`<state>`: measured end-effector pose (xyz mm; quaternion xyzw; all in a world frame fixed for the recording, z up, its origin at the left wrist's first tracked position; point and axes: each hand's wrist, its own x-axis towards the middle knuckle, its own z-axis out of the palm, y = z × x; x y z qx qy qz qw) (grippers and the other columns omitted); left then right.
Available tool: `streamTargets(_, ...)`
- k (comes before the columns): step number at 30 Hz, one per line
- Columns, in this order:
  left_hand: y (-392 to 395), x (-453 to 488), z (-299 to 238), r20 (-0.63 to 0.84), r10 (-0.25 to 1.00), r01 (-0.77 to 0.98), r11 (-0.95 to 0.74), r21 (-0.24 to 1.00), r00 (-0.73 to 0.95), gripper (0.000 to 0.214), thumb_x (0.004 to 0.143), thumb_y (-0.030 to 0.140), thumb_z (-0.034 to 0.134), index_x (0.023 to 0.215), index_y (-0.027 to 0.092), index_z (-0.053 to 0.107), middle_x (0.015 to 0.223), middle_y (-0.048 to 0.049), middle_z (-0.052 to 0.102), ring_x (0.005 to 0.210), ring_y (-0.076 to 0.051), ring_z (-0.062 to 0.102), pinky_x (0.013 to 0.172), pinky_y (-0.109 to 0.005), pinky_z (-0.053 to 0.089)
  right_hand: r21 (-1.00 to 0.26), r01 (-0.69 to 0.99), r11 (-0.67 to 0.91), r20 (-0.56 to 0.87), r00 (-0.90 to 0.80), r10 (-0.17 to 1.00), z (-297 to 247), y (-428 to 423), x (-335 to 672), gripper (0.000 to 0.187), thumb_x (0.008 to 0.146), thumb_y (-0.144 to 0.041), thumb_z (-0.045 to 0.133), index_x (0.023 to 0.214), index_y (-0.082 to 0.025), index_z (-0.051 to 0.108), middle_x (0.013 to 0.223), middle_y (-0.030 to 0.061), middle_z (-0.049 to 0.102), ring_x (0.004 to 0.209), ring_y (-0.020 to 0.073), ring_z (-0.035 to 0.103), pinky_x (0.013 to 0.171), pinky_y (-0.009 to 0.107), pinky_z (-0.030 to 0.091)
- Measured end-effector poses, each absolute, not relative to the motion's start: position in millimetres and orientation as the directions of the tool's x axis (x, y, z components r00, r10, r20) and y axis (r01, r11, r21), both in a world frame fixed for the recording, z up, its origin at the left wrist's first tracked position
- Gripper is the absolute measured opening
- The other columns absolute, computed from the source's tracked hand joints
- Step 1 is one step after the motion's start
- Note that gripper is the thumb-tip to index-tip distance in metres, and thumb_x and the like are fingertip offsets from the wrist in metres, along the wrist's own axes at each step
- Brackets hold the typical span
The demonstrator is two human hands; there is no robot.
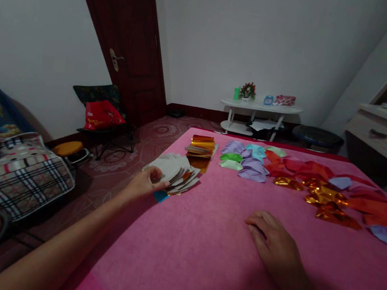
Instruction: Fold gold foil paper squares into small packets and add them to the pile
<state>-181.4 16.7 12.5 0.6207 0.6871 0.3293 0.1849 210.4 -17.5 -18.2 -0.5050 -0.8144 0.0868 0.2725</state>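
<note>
At the table's left edge my left hand [148, 183] pinches the near edge of a fanned stack of pale paper sheets [170, 166]. How many sheets are between its fingers I cannot tell. A blue sheet corner [161, 196] sticks out under the stack. Just behind lies a pile of shiny gold foil paper [202, 146]. My right hand [272, 241] rests on the pink tabletop [200, 244], fingers curled together, with nothing seen in them. Folded paper pieces lie beyond it: purple ones [253, 169], green ones [231, 161], red ones [307, 169] and gold foil ones [325, 195].
A white side table [261, 107] with small items stands at the back wall, near a dark round stool [318, 136]. On the left are a folding chair with a red bag [104, 115] and a plaid quilted cover [22, 181]. A drawer cabinet [386, 134] stands right.
</note>
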Motion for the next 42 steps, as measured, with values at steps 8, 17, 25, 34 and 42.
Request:
streamTargets(8,23.3,-184.7,7.5,0.087,0.982,0.657,0.047,0.752,-0.170,0.044,0.059,0.055,0.070,0.079,0.017,0.059,0.072,-0.0004,0.061,0.068,-0.016,0.057,0.062,-0.026,0.043,-0.450,0.764,0.463,0.334,-0.337,0.880,-17.9,-16.9,210.3,0.024,0.087,-0.023,0.042,0.090,-0.021,0.065,0.093,0.0051,0.063,0.089,0.0205,0.059,0.079,0.033,0.048)
streamTargets(17,27.8,-187.7,5.6,0.036,0.989,0.624,0.064,0.779,-0.146,0.041,0.061,0.052,0.069,0.079,0.017,0.061,0.069,0.0003,0.062,0.064,-0.015,0.057,0.060,-0.025,0.043,-0.457,0.758,0.465,0.339,-0.335,0.879,-17.4,-17.3,210.4,0.024,0.087,-0.021,0.041,0.090,-0.022,0.065,0.093,0.0051,0.063,0.089,0.0204,0.059,0.079,0.033,0.048)
streamTargets(25,27.2,-187.4,13.4,-0.027,0.995,0.597,0.078,0.798,-0.094,0.039,0.065,0.052,0.067,0.076,0.015,0.068,0.071,-0.0024,0.067,0.064,-0.016,0.060,0.062,-0.025,0.044,-0.465,0.759,0.456,0.326,-0.332,0.885,-19.9,-15.3,212.3,0.024,0.088,-0.024,0.041,0.089,-0.022,0.065,0.094,0.0055,0.063,0.090,0.0208,0.059,0.079,0.033,0.048)
streamTargets(34,28.1,-187.3,16.0,-0.089,0.992,0.581,0.122,0.805,-0.086,0.041,0.062,0.052,0.069,0.078,0.014,0.069,0.070,-0.0044,0.068,0.065,-0.017,0.061,0.060,-0.025,0.046,-0.494,0.744,0.450,0.334,-0.315,0.888,-17.6,-16.3,210.1,0.023,0.086,-0.026,0.043,0.087,-0.023,0.066,0.092,0.0050,0.064,0.088,0.0208,0.060,0.078,0.033,0.048)
streamTargets(42,32.4,-177.7,18.7,-0.034,0.983,0.725,0.156,0.670,-0.180,0.048,0.059,0.065,0.065,0.067,0.018,0.069,0.064,-0.0039,0.065,0.061,-0.018,0.057,0.053,-0.024,0.036,-0.488,0.750,0.447,0.316,-0.325,0.891,-18.0,-15.4,210.9,0.023,0.088,-0.026,0.041,0.089,-0.022,0.064,0.094,0.0056,0.062,0.089,0.0212,0.059,0.079,0.034,0.047)
